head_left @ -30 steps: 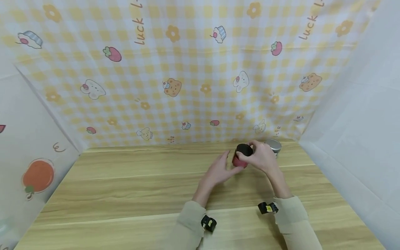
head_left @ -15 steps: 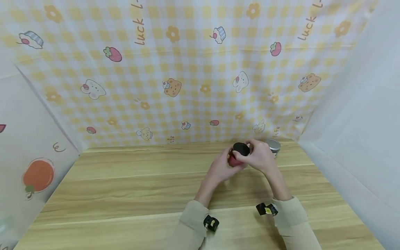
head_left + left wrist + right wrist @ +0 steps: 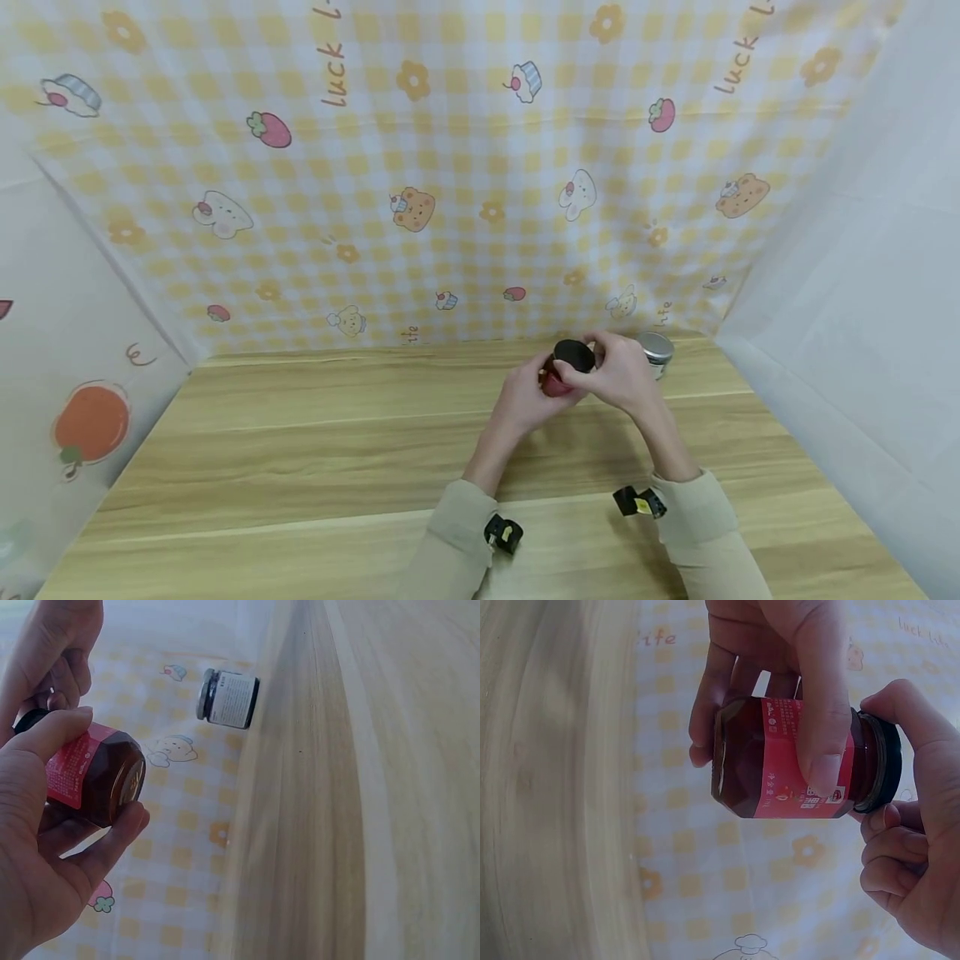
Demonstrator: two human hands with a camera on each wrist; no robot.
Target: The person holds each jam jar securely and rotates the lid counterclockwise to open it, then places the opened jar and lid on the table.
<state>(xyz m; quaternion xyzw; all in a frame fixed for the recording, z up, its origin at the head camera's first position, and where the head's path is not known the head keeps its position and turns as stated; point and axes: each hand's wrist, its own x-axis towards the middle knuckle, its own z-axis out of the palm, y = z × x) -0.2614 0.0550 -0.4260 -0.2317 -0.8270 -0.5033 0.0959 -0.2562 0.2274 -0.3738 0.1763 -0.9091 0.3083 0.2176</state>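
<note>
Wooden table point(image 3: 300, 442), jar point(image 3: 776, 769) between fingers point(image 3: 711, 694)

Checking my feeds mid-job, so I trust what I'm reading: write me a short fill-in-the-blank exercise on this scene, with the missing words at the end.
The left hand grips the jar while the right hand holds its black ____.
In the head view, the other jar stands to the ____ of the held one.
The backdrop behind the table is checked in white and ____.

Missing words, in order: lid; right; yellow.
</note>
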